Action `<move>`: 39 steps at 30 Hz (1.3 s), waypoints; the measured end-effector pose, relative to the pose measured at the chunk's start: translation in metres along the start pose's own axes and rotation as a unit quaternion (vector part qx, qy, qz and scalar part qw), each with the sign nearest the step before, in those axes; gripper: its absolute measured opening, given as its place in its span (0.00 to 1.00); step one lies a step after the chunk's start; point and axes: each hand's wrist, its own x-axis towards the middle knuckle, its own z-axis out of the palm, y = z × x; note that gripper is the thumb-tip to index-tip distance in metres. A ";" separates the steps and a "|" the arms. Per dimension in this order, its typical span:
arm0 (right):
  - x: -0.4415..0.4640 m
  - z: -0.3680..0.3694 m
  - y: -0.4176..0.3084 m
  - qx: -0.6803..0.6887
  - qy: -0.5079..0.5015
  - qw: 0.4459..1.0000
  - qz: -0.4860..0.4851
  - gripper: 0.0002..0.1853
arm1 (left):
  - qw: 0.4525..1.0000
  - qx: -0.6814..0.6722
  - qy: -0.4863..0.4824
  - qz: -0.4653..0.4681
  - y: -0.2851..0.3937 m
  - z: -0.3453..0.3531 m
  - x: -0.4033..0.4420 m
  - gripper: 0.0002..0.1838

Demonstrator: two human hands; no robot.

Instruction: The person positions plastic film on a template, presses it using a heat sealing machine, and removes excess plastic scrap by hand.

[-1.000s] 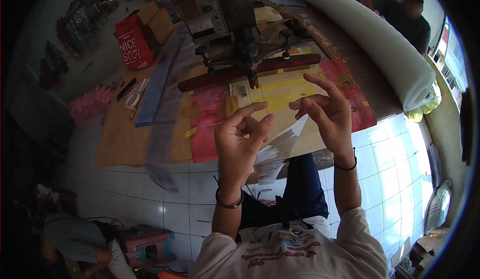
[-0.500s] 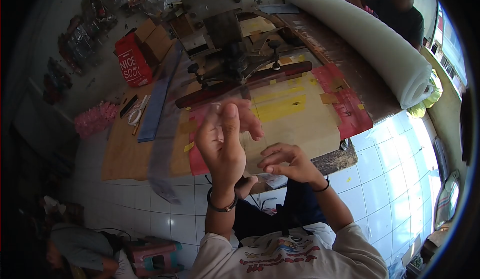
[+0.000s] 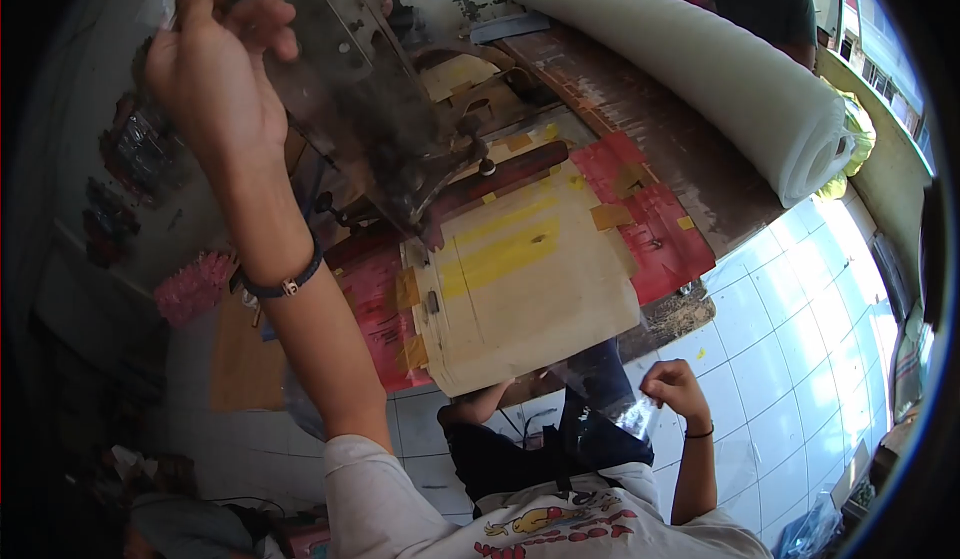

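Note:
My left hand is raised at the upper left, fingers curled but apart, beside the blurred dark metal machine. A small whitish translucent piece shows at its fingertips; I cannot tell whether it is held or worn. Lower right, my right hand pinches the edge of a clear plastic sheet that hangs over my lap, past the table's front edge. Between the hands lies a beige board with yellow tape strips and red panels on either side, under the machine's dark red bar.
A large white foam roll lies across the brown table at right. Behind it a person in a dark shirt is partly visible. Pink plastic sits at left. Another person is low at the left, above a tiled floor.
My left hand has risen up and left from above the board to beside the machine. My right hand has moved down and right, now with the clear sheet. The view has shifted.

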 end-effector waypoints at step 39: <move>0.067 -0.149 -0.204 -0.384 0.383 0.832 0.121 0.24 | 0.754 0.308 -0.549 -0.188 -0.324 0.290 -0.289 0.40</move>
